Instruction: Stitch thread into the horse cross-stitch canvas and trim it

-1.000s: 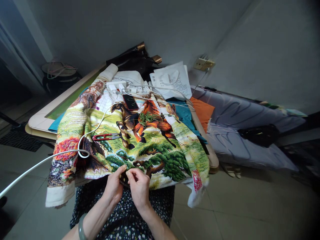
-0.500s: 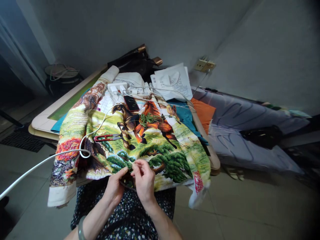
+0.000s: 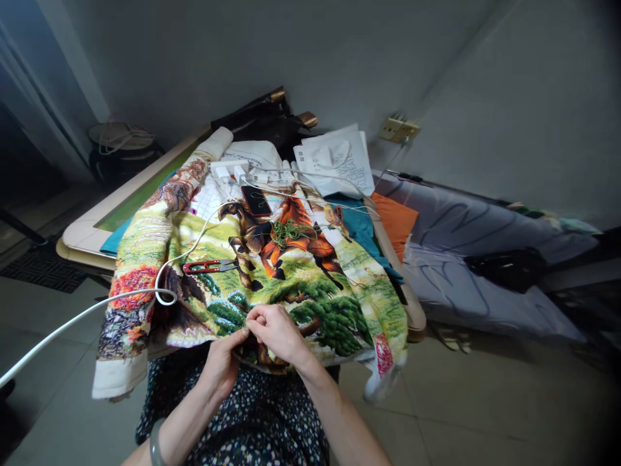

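A large cross-stitch cloth (image 3: 301,285) with brown horses and green trees lies over a table and hangs down to my lap. My left hand (image 3: 220,362) pinches the cloth's near edge from below. My right hand (image 3: 276,330) rests on top of that edge, fingers closed as if pinching something too small to make out, right beside the left thumb. Red thread snips (image 3: 208,265) lie on the cloth to the left. A tangle of green thread (image 3: 286,230) sits on the horses.
A phone (image 3: 255,200) and white chargers (image 3: 230,169) lie at the cloth's far end, with a white cable (image 3: 97,304) looping off to the left. Printed paper sheets (image 3: 337,158) lie behind. A grey-covered bed (image 3: 485,259) stands at the right, tiled floor around.
My right hand rose from the cloth edge, then came forward and down onto it, knuckles now up. My left hand stayed at the edge.
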Available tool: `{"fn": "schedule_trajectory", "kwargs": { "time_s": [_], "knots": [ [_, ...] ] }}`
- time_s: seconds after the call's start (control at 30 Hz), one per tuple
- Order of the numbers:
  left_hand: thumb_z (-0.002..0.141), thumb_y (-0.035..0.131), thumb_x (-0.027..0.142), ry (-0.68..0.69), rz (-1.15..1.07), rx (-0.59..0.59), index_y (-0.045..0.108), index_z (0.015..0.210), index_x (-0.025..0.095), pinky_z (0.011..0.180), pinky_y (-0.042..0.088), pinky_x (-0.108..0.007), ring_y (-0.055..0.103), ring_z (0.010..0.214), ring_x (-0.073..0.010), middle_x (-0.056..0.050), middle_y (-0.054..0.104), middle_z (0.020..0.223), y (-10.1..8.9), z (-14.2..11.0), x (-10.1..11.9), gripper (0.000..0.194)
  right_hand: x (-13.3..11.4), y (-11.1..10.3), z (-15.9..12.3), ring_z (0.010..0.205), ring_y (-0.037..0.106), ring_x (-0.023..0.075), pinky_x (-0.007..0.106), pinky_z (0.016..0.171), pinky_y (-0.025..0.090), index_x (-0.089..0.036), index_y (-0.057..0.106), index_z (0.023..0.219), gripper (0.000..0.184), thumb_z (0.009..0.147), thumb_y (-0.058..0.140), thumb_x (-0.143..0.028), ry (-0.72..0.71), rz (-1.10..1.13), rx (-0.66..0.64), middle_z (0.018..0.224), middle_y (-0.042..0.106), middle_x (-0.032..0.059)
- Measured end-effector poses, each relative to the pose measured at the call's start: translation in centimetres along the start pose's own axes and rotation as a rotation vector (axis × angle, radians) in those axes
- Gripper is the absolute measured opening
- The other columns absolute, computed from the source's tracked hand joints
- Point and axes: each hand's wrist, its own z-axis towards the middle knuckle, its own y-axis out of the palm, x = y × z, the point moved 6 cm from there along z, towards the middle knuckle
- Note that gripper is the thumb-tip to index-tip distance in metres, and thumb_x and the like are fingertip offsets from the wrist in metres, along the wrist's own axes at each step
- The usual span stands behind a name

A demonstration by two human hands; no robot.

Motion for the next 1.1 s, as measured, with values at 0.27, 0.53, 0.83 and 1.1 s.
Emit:
{"fn": "schedule_trajectory", "kwargs": {
  "time_s": [0.27,0.53,0.83,1.1],
  "knots": [
    [0.056,0.091,0.024,0.004,-0.046,0.026,0.080,0.078,0.011,0.080,0.056,-0.036,0.072,0.078,-0.0242,-0.010,0.081,0.086,0.5,-0.5,0.3,0.028,0.5,-3.5,0.1,0.043,0.050,0.0095,0.019,0.041,0.037,-0.020,0.058,0.082,0.029,0.081,0.065,-0.048,0.083,0.583,0.318,0.062,0.059,-0.0035],
    [0.060,0.089,0.024,-0.038,-0.052,0.009,0.079,0.082,0.012,0.077,0.056,-0.036,0.072,0.079,-0.0241,-0.010,0.081,0.087,1.2,-0.9,0.5,0.028,-2.2,-6.2,-2.6,0.045,0.040,0.0097,0.029,0.063,0.055,-0.026,0.043,0.086,0.036,0.090,0.056,-0.060,-0.090,0.676,0.451,0.056,0.039,-0.0100],
    [0.049,0.094,0.030,-0.017,-0.044,0.043,0.074,0.063,0.012,0.060,0.048,-0.028,0.060,0.060,-0.0146,-0.002,0.070,0.062,0.4,-0.5,0.3,0.031,1.4,1.0,-4.8,0.045,0.045,0.0102,0.020,0.044,0.035,-0.020,0.063,0.087,0.016,0.092,0.052,-0.030,0.073,0.207,0.166,0.053,0.054,-0.0043],
    [0.046,0.095,0.027,-0.056,-0.061,0.059,0.076,0.066,0.012,0.063,0.050,-0.028,0.063,0.063,-0.0157,-0.003,0.073,0.066,0.5,-0.7,0.3,0.031,1.0,1.0,-5.0,0.043,0.050,0.0132,0.023,0.044,0.038,-0.017,0.077,0.089,0.027,0.089,0.051,-0.024,0.046,0.074,0.257,0.051,0.059,0.0000]
  ]
}}
